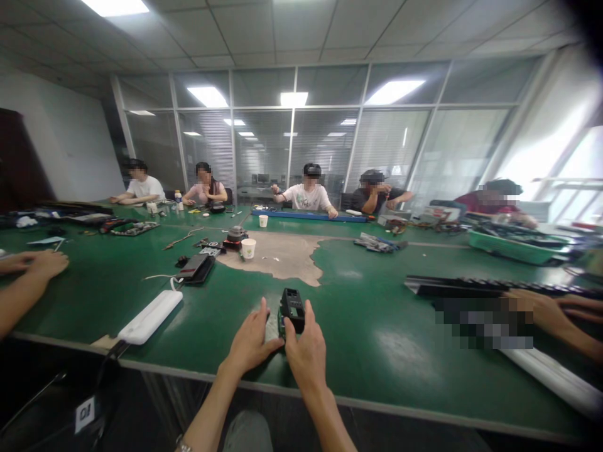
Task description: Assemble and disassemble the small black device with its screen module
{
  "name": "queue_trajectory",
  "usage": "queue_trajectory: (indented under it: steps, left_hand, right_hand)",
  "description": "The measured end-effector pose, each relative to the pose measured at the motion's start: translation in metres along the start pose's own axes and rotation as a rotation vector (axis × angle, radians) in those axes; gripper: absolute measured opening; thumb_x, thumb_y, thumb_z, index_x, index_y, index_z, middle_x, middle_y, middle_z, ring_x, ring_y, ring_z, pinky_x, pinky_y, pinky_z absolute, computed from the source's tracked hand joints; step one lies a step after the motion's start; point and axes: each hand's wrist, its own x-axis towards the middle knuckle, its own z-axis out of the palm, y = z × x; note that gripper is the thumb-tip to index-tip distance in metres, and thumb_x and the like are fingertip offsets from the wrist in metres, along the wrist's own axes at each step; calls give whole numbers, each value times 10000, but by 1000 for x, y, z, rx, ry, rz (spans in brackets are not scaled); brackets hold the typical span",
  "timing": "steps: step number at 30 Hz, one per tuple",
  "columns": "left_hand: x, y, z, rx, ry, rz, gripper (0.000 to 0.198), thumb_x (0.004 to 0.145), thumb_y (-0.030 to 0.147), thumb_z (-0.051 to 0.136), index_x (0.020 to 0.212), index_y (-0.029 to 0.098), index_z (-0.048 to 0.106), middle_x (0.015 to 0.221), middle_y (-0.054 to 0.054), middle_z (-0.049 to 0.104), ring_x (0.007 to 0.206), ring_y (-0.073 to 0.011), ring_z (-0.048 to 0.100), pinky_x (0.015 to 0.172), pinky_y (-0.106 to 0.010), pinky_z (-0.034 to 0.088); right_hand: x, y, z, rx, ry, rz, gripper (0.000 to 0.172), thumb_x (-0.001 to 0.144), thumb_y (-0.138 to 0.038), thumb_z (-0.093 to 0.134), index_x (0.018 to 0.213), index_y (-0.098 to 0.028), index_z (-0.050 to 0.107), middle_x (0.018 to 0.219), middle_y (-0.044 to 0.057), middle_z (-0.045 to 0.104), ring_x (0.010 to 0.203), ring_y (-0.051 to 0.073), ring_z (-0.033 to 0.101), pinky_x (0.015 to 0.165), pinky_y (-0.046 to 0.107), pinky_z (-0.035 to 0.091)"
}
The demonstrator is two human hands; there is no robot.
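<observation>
We sat at a long, smooth green table (358, 314) with a ragged tan bare patch (292, 257) in its surface. On the near side of that patch, between our two bare hands, was a small black box-shaped plastic housing (293, 299) with openings in its face and a green circuit board (281, 321) along one side. We could not tell whether its lower end rested on the table. The fingers of our right hand (307, 351) were wrapped around it, thumb in front. The fingers of our left hand (249, 340) were spread and loose, thumb tip close to the housing; we could not tell whether it touched. We judged the housing light and stiff, its plastic perhaps a little slick, and the board the fragile part. The black outer walls looked like the best hold, with only gentle pressure near the board. A white paper cup (248, 249) stood on the patch's left part, and a long white plastic power strip (151, 318) lay left of the patch and nearer us.
</observation>
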Motion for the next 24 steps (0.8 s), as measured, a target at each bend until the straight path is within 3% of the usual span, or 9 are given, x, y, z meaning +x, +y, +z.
queue_trajectory:
  steps: [11, 24]
  left_hand:
    - [0, 0, 1, 6, 4, 23, 997, 801, 427, 581, 1478, 126, -87, 1404, -141, 449, 1284, -267, 383, 1068, -421, 317]
    - [-1, 10, -6, 2, 10, 88, 970, 769, 317, 559, 1482, 150, -76, 1411, -145, 419, 1275, -282, 392, 1071, -462, 324]
  right_hand:
    - [1, -5, 11, -116, -29, -54, 626, 897, -398, 412, 1417, -66, 303, 1232, 182, 567, 1065, 279, 559, 889, 376, 421]
    - [-19, 9, 20, -242, -36, -121, 624, 884, -352, 421, 1404, -28, 306, 1246, 197, 559, 1042, 289, 559, 882, 391, 420]
